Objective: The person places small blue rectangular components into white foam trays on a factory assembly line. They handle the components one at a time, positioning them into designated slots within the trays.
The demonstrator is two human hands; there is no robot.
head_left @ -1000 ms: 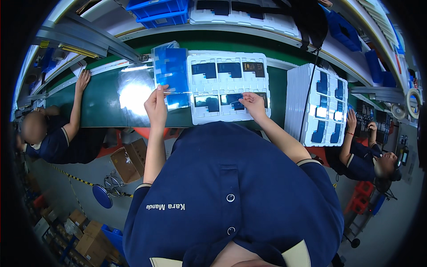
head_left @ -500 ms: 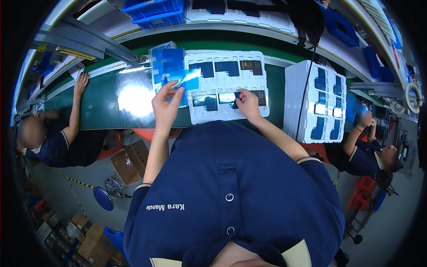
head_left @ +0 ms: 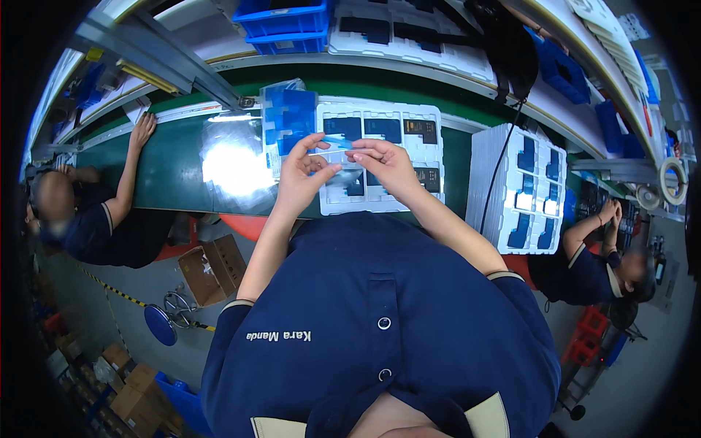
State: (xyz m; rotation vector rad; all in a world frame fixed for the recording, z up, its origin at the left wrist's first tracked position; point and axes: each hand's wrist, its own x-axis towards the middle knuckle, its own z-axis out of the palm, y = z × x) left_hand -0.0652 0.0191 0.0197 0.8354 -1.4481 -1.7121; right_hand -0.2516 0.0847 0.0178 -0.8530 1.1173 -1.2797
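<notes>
A thin piece of blue film (head_left: pixel 337 142) is stretched between my two hands, above a white moulded tray (head_left: pixel 437 120). My left hand (head_left: pixel 301 175) is closed on its left end with the fingertips; the thumb sits lower, a little apart. From the other side, my right hand (head_left: pixel 388 169) pinches the film's right end. Flat black battery-like packs lie in the tray's pockets, among them one at the far right (head_left: pixel 420 132) and one in the far middle (head_left: pixel 382 130). My hands hide part of the near row.
Left of the tray lies a stack of blue film sheets (head_left: pixel 288 120), with glaring clear sheets (head_left: pixel 219 139) beside it. A tall stack of white trays (head_left: pixel 485 175) stands at right, with a black cable before it. Blue bins (head_left: pixel 285 22) sit on the far shelf. Co-workers sit on both sides.
My right hand has left the near-row pack and come up to the film. My left hand has moved right, and the film now appears nearly edge-on between both hands.
</notes>
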